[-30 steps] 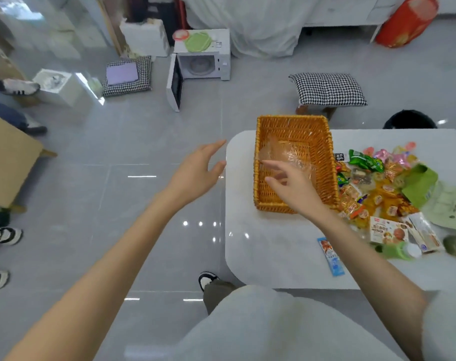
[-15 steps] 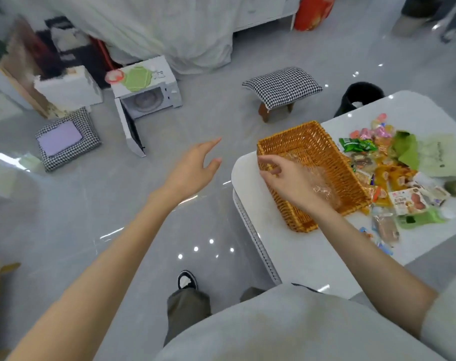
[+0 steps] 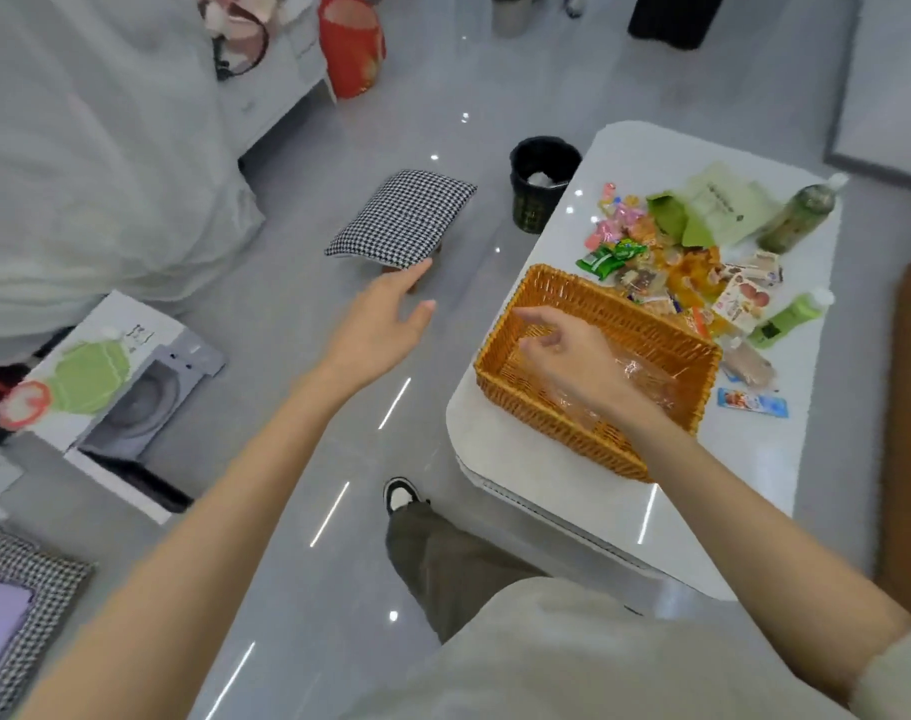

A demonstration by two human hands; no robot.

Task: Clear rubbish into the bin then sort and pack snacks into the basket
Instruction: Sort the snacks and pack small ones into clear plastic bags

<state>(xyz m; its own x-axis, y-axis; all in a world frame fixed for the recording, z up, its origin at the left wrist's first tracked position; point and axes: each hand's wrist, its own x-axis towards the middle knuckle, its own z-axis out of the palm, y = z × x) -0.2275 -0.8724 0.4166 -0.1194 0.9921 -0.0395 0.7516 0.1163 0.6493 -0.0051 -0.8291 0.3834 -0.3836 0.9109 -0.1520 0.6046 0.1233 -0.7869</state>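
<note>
The right hand [image 3: 567, 356] hangs inside the orange woven wicker basket [image 3: 536, 413], which sits at the near end of the white rounded tabletop [image 3: 728, 459]. Its fingers are curled over a sheet of crinkled clear plastic film [image 3: 643, 374] that lies in the basket. Whether the film is pinched between them I cannot tell. The film looks like rubbish, so it probably has to leave the basket before any snack goes in.

The left hand [image 3: 385, 319] is held wide and flat over the grey floor, off the tabletop, holding nothing. It seems to serve for balance.

The black round bin [image 3: 541, 184] stands on the floor just beside the far corner of the tabletop, with something white already in it.

The heap of bright packaged snacks [image 3: 650, 267] lies on the tabletop just beyond the basket, none of it packed yet. A blue sachet [image 3: 752, 402] lies apart on the basket's right.
</note>
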